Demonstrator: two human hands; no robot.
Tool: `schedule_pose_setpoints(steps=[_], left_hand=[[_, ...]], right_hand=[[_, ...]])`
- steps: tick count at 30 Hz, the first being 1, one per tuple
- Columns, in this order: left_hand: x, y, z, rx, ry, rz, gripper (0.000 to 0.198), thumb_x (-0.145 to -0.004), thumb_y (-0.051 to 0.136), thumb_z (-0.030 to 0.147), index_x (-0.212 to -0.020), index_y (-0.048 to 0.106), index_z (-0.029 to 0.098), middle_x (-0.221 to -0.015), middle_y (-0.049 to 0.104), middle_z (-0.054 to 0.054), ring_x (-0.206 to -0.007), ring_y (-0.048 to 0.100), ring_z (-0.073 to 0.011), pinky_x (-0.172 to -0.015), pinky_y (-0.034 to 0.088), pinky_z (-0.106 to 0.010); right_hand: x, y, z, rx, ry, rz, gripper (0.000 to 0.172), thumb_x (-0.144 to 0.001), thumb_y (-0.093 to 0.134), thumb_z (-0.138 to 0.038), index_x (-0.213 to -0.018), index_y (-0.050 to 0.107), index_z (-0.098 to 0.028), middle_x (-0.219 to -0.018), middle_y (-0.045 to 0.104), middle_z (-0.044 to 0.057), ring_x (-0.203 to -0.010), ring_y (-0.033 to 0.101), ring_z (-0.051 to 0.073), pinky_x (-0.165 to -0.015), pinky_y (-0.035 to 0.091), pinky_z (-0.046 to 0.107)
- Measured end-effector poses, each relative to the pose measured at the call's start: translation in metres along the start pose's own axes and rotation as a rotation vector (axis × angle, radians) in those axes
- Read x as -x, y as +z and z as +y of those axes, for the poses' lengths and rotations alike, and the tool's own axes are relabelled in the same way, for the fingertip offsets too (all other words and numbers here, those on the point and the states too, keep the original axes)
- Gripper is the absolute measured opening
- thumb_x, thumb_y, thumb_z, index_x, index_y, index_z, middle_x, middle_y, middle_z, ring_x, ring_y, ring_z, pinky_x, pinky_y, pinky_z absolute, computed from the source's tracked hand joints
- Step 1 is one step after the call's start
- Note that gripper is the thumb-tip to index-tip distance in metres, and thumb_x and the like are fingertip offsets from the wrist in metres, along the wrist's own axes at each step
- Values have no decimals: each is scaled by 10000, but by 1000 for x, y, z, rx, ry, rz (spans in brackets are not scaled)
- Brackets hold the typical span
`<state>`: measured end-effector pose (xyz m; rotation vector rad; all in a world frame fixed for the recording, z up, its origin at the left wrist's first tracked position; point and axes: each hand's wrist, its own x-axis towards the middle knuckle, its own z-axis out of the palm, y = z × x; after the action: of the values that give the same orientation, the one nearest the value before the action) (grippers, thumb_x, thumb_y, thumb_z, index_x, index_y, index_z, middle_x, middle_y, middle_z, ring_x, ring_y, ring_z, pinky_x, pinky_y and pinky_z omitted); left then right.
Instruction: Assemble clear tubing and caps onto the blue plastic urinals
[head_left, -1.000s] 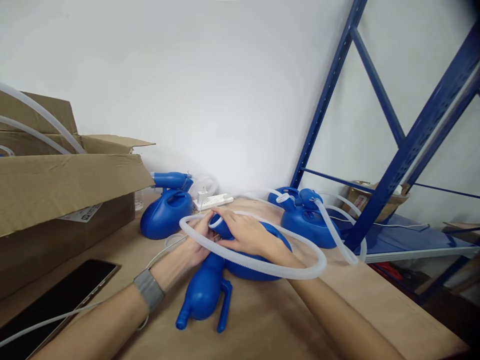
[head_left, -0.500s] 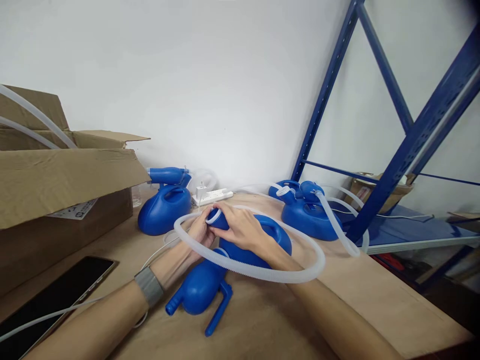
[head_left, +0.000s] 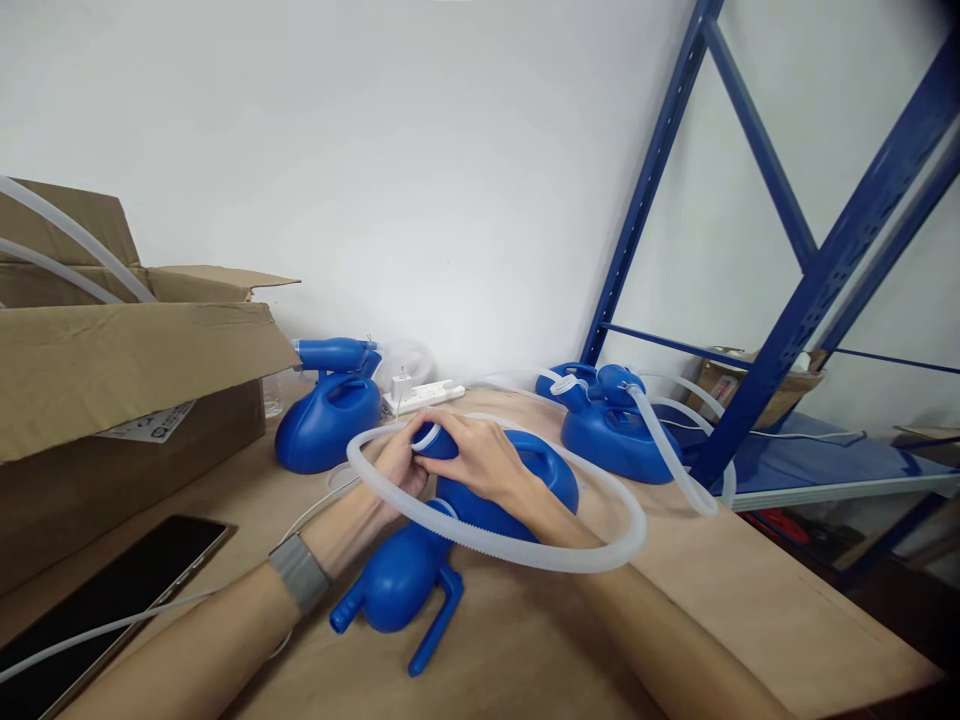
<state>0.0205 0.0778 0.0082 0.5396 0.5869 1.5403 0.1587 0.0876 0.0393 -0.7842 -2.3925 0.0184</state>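
Note:
A blue plastic jug (head_left: 517, 490) lies on the brown table (head_left: 712, 590) in front of me, spout up. My right hand (head_left: 480, 455) is wrapped round the jug's blue neck. My left hand (head_left: 397, 462) pinches the end of a white ribbed hose (head_left: 570, 555) against that neck. The hose loops out to the right and back round my right forearm. A blue funnel piece with a handle (head_left: 401, 585) lies at the near end of the jug, below my wrists.
Two more blue jugs stand behind, one at the left (head_left: 330, 415) and one at the right (head_left: 611, 425) with hoses on it. An open cardboard box (head_left: 112, 370) fills the left side. A dark tablet (head_left: 105, 600), a power strip (head_left: 424, 395) and a blue shelf frame (head_left: 795, 330) are nearby.
The jug's neck has been lifted slightly and both hands have shifted a little left on it. The funnel piece below has swung to the left.

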Motion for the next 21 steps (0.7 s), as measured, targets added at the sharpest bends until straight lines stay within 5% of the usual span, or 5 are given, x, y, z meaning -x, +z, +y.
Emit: schedule_pose_setpoints(steps=[11, 18, 21], left_hand=[[-1, 4, -6, 50, 33, 15, 86, -882, 653, 137, -824, 709, 166, -768, 742, -15, -725, 703, -146, -666, 574, -216], [5, 4, 0, 26, 33, -48, 137, -851, 659, 150, -962, 738, 166, -890, 770, -39, -837, 725, -168, -745, 579, -237], [2, 6, 2, 40, 10, -41, 133, -854, 630, 148, -934, 735, 160, -834, 760, -32, -760, 710, -146, -707, 565, -223]], right_hand=[[0, 5, 1, -22, 1, 44, 533, -841, 788, -293, -1338, 608, -232, -1292, 723, 68, -1139, 699, 274, -906, 535, 348], [1, 4, -5, 24, 111, 77, 520, -943, 592, -587, -1339, 588, -251, -1253, 725, 85, -1130, 686, 296, -939, 510, 419], [1, 3, -6, 107, 142, 108, 591, -985, 494, -604, -1429, 522, -214, -1314, 690, 131, -1223, 630, 304, -1096, 401, 509]])
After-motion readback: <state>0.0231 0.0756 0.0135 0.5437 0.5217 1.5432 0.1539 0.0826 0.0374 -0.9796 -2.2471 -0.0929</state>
